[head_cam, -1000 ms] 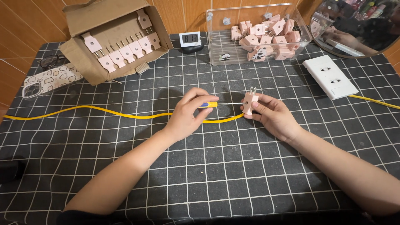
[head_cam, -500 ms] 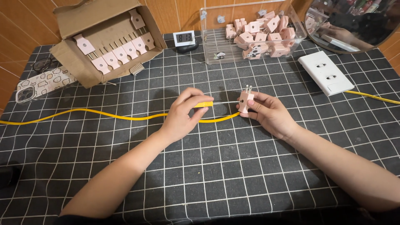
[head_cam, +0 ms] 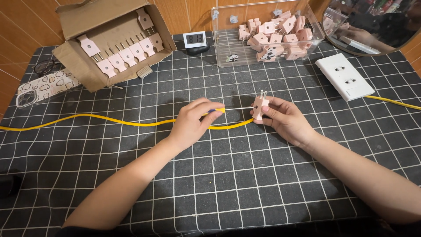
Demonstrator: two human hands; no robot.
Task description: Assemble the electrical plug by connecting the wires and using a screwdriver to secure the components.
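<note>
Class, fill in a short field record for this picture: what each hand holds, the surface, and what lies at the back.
Left hand: grips a yellow-handled screwdriver
Right hand: holds a pink plug, prongs up
Cable: yellow cable runs to the plug
Surface: black grid cloth
Back: cardboard box, clear bin of pink plugs, white socket plate

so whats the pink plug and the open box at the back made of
Pink plug: looks like matte moulded plastic, smooth and evenly coloured, with shiny prongs, probably metal. Open box: brown cardboard, dull, with folded flaps and raw edges.
</note>
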